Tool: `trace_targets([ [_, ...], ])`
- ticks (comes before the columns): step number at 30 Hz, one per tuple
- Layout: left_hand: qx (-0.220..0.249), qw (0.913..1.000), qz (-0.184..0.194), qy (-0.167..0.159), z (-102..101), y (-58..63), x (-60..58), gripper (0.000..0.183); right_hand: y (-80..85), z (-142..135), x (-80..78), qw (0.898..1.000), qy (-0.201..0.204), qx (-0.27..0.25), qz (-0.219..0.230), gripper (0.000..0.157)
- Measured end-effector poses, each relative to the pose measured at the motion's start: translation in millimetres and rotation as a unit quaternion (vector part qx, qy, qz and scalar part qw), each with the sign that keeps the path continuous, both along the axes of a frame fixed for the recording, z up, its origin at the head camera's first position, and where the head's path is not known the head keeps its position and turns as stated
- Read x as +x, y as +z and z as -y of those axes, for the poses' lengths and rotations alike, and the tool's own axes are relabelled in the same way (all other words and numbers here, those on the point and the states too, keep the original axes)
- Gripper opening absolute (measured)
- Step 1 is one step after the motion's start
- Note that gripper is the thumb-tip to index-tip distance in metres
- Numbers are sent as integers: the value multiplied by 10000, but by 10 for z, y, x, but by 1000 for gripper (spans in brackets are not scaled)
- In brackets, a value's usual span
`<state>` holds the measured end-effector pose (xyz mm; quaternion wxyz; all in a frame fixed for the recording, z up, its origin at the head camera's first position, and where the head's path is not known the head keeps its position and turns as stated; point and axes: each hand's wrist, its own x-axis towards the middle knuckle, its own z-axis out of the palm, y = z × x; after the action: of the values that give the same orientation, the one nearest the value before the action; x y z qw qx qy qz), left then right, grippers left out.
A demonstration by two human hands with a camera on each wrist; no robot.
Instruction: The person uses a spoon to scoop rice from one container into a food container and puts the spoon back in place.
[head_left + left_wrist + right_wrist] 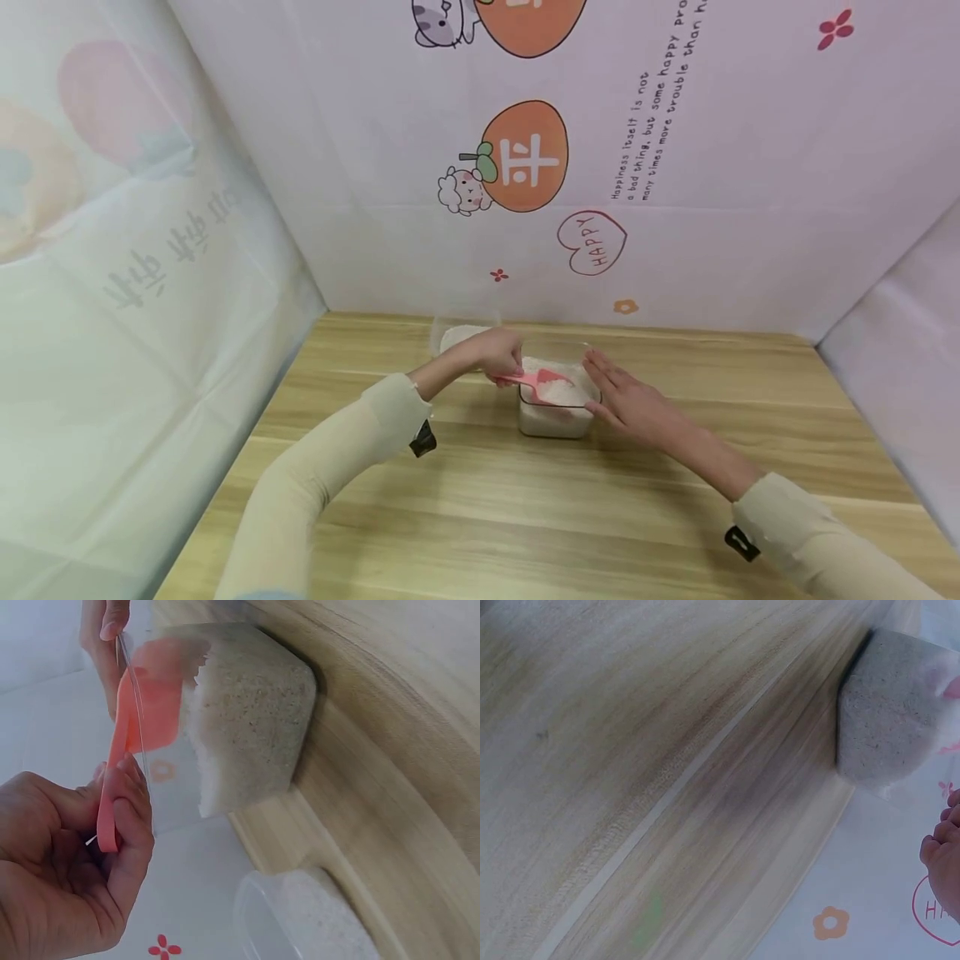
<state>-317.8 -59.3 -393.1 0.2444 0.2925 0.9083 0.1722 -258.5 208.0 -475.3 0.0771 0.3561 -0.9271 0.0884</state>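
Left hand (498, 352) grips pink scoop (532, 380); right hand (630, 404), fingers extended, apparently steadies clear container (555, 423) near tabletop's (480, 517) far edge.

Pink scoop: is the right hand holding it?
No, the left hand grips the pink scoop, while the right hand is at the side of the clear box.

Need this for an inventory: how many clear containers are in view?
2: the square container between the left hand and right hand, and the tub to its left, partly blocked in the head view. Others may be hidden.
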Motion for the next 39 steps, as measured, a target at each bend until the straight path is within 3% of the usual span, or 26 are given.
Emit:
trace_targets([
  [6,441,9975,448,336,171,-72,3,29,-7,8,3,10000,7,-23,-87,67],
  [15,1153,9849,1016,801,323,-140,17,22,-5,10,14,10000,12,-1,20,68],
  [39,1785,9709,1084,1175,560,-59,60,21,-18,9,17,9998,92,-70,-183,67],
])
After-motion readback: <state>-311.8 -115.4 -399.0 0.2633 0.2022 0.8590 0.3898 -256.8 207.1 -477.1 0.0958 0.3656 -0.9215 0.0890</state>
